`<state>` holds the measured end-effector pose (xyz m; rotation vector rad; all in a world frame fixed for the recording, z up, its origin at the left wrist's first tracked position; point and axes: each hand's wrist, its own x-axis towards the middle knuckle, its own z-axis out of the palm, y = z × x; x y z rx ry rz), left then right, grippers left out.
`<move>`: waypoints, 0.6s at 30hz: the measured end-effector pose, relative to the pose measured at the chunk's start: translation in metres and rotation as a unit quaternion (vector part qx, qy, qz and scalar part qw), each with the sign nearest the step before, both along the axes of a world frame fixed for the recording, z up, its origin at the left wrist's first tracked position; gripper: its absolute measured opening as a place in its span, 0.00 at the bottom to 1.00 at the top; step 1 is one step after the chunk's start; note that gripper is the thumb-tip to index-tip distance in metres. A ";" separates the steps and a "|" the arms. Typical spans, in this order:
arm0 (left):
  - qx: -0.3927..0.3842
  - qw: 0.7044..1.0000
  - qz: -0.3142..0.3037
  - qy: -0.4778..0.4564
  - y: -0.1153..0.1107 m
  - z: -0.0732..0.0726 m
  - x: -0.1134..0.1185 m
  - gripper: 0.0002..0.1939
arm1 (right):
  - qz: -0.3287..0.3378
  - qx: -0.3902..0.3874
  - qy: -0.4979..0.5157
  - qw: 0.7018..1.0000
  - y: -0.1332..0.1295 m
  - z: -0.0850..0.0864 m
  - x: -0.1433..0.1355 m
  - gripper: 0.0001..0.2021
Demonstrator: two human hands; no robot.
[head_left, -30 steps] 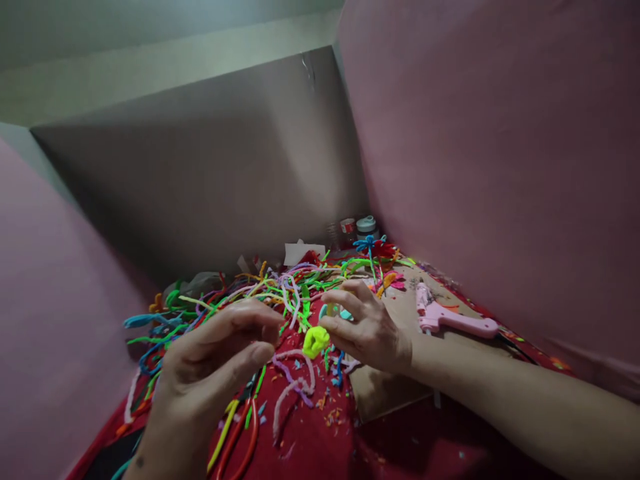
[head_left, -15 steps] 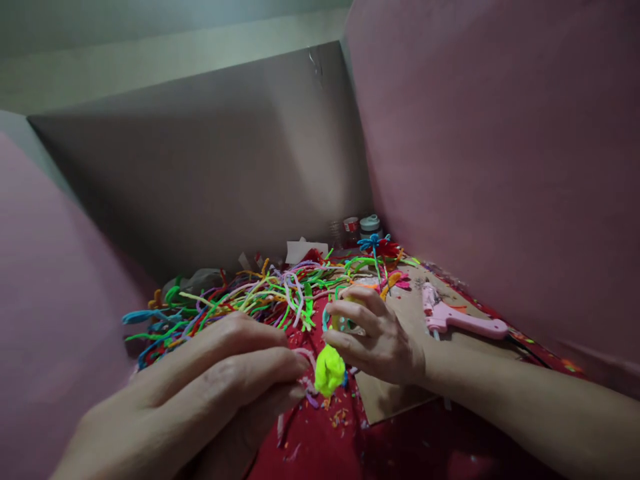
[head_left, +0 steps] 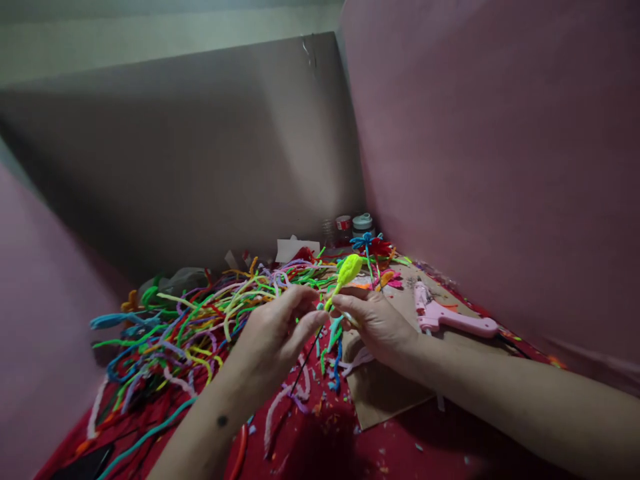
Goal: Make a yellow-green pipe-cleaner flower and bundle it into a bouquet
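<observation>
A neon-yellow pipe-cleaner flower bud (head_left: 349, 269) stands upright, tilted a little to the right, between my two hands. Its base narrows into a thin dark stem (head_left: 312, 351) that runs down to the left. My left hand (head_left: 287, 328) has thumb and fingers closed on the stem just below the yellow part. From the other side, my right hand (head_left: 380, 321) pinches the base of the bud. A short pale strand (head_left: 352, 320) pokes out by the right fingers. The exact fingertip contact is partly hidden.
Many coloured pipe cleaners (head_left: 200, 333) lie heaped at left on the red cloth (head_left: 295, 453). At right, a pink glue gun (head_left: 457, 320) rests on cardboard (head_left: 385, 397). Finished blue flower (head_left: 367, 241) and jars (head_left: 363, 223) stand behind. Pink panels rise at both sides.
The yellow bud has turned from facing me to upright and moved up and away. My left hand has drawn back from close to the camera and now meets the right hand at the stem.
</observation>
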<state>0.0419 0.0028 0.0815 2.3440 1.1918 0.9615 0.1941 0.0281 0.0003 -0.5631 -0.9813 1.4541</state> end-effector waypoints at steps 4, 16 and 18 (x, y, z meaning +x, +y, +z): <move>-0.019 0.999 0.039 0.005 0.011 -0.029 0.014 0.13 | 0.013 -0.018 0.015 1.000 0.004 -0.006 0.000 0.11; 0.167 0.944 0.158 0.236 0.016 -0.072 0.019 0.10 | -0.018 -0.095 -0.008 0.995 0.001 -0.001 -0.001 0.09; 0.143 0.958 0.146 0.203 0.017 -0.073 0.020 0.12 | -0.002 -0.080 -0.022 0.997 0.002 -0.004 0.000 0.11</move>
